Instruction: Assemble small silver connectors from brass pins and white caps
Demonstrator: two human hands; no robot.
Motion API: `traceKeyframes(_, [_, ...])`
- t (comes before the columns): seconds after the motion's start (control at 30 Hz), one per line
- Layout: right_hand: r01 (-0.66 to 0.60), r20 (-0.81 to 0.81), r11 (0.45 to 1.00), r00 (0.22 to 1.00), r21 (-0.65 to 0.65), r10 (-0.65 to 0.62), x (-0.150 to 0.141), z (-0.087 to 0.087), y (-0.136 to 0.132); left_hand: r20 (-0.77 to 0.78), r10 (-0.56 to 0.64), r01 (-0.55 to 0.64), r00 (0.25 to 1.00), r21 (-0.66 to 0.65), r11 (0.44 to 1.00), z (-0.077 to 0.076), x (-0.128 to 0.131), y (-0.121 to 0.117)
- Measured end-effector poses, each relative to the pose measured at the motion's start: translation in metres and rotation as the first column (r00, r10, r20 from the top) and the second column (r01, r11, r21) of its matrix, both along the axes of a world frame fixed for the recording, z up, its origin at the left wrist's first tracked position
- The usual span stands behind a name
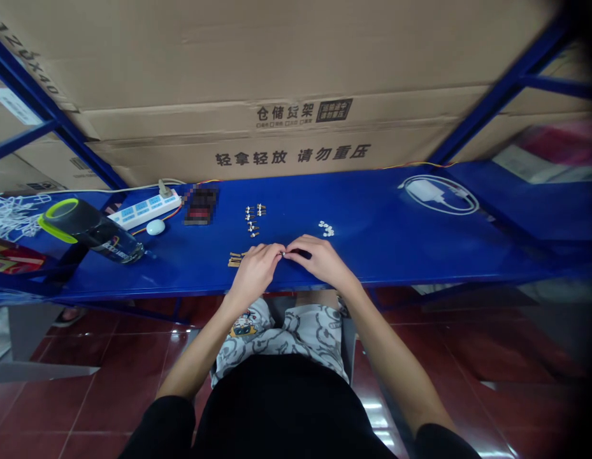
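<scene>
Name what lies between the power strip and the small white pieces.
The head view shows a blurred dark object and a cluster of small pin-like parts between them.

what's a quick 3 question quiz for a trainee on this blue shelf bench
1. True or false: the left hand is closer than the right hand to the small tan strips.
2. Which stands at the left end of the blue steel shelf top: A) a dark and clear bottle with a lime-green rim, or B) a white charger?
3. Fill the gap: the long white power strip has ___ switch panels.

Key: 1 true; 2 A; 3 blue
</scene>
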State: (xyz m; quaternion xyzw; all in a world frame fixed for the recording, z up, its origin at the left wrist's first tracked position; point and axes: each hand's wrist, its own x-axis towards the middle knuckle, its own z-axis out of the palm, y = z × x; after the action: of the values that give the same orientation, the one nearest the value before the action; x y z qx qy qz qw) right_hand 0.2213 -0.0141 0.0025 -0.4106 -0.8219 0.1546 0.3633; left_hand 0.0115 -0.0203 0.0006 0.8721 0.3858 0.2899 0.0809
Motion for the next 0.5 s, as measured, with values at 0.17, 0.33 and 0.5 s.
traceKeyframes(0.17, [-0.023, 0.017, 1.000, 1.000, 0.008, 0.022, 0.0007, -0.0022, 0.0013, -0.013, -0.018, 0.018, 1.000, 0.001, 1.000, 0.0007, -0.0011, 0.0009])
traceKeyframes(0.33, [-0.018, 0.035, 1.000, 0.999, 0.019, 0.018, -0.0005, -0.0022, 0.0022, -0.018, 0.019, -0.019, 1.000, -0.016, 1.000, 0.0036, 0.0015, -0.0007])
traceKeyframes(0.5, [0.008, 0.118, 0.998, 0.993, 0.064, -0.016, -0.0022, -0.0011, 0.0025, -0.028, 0.109, -0.109, 0.994, -0.003, 0.994, 0.0013, 0.0044, -0.0011])
